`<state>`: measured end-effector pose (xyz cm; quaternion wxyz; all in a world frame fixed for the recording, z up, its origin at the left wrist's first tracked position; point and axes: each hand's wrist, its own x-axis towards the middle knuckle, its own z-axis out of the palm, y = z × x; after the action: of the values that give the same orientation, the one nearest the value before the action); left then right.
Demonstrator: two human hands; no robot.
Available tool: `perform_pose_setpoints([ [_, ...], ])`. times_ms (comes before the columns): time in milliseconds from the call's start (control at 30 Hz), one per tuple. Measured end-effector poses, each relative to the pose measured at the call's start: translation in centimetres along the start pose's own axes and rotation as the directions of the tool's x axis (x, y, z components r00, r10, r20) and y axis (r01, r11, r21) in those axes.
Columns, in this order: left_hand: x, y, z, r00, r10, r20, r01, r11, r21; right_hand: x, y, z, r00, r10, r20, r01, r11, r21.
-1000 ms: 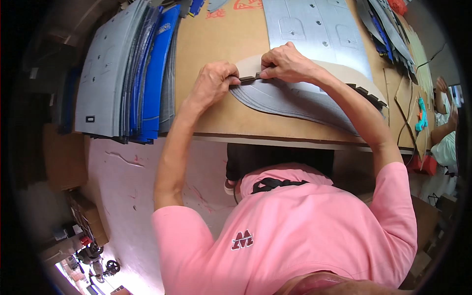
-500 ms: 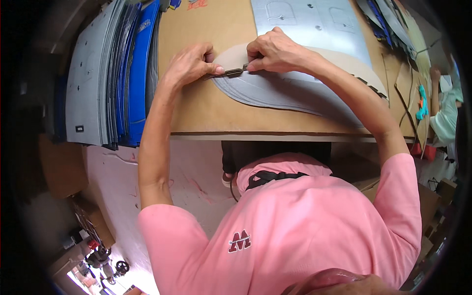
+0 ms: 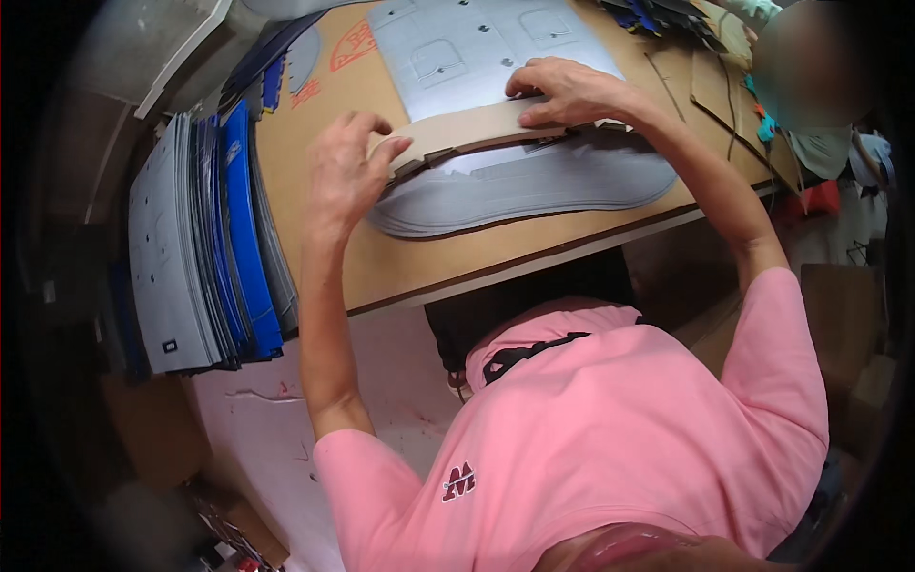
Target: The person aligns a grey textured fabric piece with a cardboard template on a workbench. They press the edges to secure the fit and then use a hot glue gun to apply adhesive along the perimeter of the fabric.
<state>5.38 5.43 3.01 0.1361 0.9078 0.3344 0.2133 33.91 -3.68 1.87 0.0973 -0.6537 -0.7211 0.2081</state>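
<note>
Moved rightward, right hand (image 3: 579,93) pinches the beige strip (image 3: 459,129), long axis crosswise; whether left hand (image 3: 345,170) grips is unclear.

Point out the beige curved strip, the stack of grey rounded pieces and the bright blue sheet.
Beige curved strip (image 3: 467,128), head view: middle of its surface.
Stack of grey rounded pieces (image 3: 534,185), head view: top piece.
Bright blue sheet (image 3: 250,229), head view: mid-length.

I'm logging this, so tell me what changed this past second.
The right hand moved right along the beige strip, away from the left hand; it let go of the dark edging and now touches the strip itself. The left hand stays at its left end. The grey stack and silver panel still lie on the table; the view turned.
</note>
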Motion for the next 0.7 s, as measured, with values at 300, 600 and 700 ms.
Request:
perform_pose_setpoints([
  [300,3.3,3.6,6.4,0.944,0.194,0.268,-0.217,0.974,0.059,-0.1,-0.7,0.6,0.997,0.031,0.076,-0.023,0.995,-0.096],
  [600,1.6,4.7,6.7,0.936,0.246,0.254,-0.289,0.946,0.150,-1.1,-0.9,1.0,0.995,-0.089,0.041,0.091,0.995,-0.051],
  [700,1.5,4.8,6.7,0.941,0.233,0.244,-0.273,0.951,0.147,-1.3,-1.4,1.0,0.993,-0.006,0.117,-0.006,0.995,0.096],
])
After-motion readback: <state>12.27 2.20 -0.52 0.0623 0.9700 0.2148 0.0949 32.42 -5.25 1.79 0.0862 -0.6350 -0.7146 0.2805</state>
